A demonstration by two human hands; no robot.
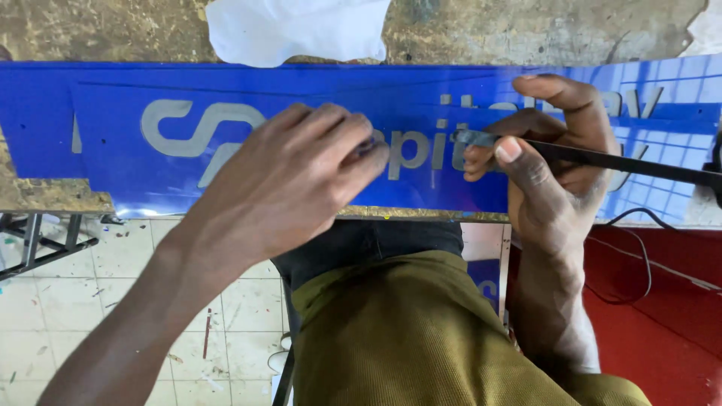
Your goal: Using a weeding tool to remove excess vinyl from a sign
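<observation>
Olive trousers (421,331) fill the near view. Beyond them I see the blue sign panel (113,143) lying flat across the workbench (526,26). My left hand (293,180) presses it down, fingers together. My right hand (549,158) pinches a thin dark blade (602,159) angled at a grey letter (410,150). I judge I'm mid-trim; steady pressure is needed.

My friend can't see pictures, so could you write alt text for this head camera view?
Seen from above, a person's left hand presses flat on a long blue sign panel with grey cut-out letters, while the right hand holds a thin dark blade-like tool against one letter. The panel lies on a worn workbench, with white cloth behind it.
</observation>
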